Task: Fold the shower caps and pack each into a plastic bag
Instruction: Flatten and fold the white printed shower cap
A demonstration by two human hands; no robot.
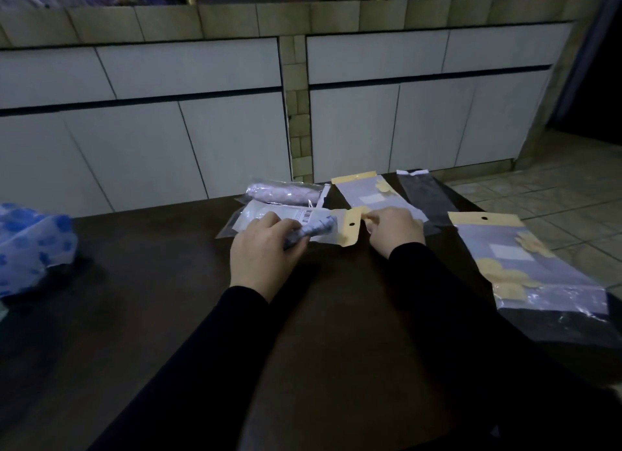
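fingers of the left hand curl round a rolled shower cap, gripping it near its nearer end, so the far end of the roll pokes out past the knuckles toward the right; the right hand pinches the yellow header of a plastic bag between thumb and fingertips, just beside the free end of the roll; whether the roll already sits inside the bag mouth cannot be told, since the clear film barely shows; both hands rest low over the dark table, near its far middle.

the rolled cap is a tight, slim tube, pale with dark blue markings; the bag's header is yellow card with a round punched hole; under the left hand lies a flat white packet with a barcode label, and behind it a packed bag holding a pale purple roll; two more yellow-headed bags lie flat, one beyond the right hand, one at the right edge of the table; a dark empty-looking sleeve lies between them.

at the left an unfolded blue-spotted cap is cut off by the frame; light is dim, and the print on the label is unreadable.
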